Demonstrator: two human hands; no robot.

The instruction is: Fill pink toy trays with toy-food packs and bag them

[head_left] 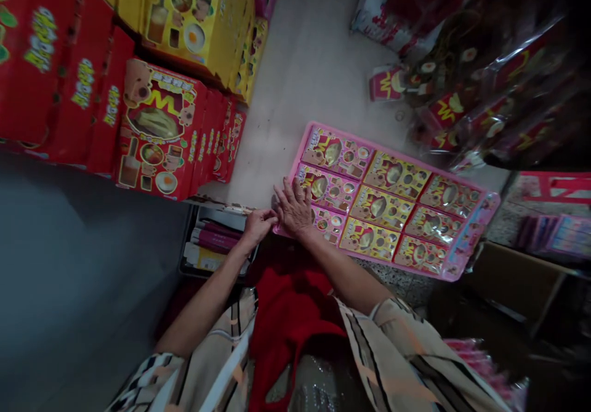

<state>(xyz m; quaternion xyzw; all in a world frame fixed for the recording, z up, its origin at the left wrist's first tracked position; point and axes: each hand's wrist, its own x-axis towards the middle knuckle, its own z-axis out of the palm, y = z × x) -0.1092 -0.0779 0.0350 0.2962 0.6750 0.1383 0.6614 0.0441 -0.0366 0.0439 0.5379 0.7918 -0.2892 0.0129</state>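
A pink-edged display pack [377, 207] lies at a slant on the table, holding small boxes in pink, yellow and red columns under shiny clear plastic. At its near left corner, my left hand [259, 226] is closed, thumb and fingers pinching the pack's edge. My right hand [295, 210] rests flat on the left end of the pack, its fingers spread over the pink boxes and partly covering them. The two hands nearly touch at the fingertips.
Rows of red boxes [159, 129] and yellow boxes [184, 18] stand at the left of the table [295, 48]. Plastic-wrapped packets [455, 110] pile up at the right. Below the table edge sits a dark bin [215, 242]; a cardboard box [517, 289] stands at lower right.
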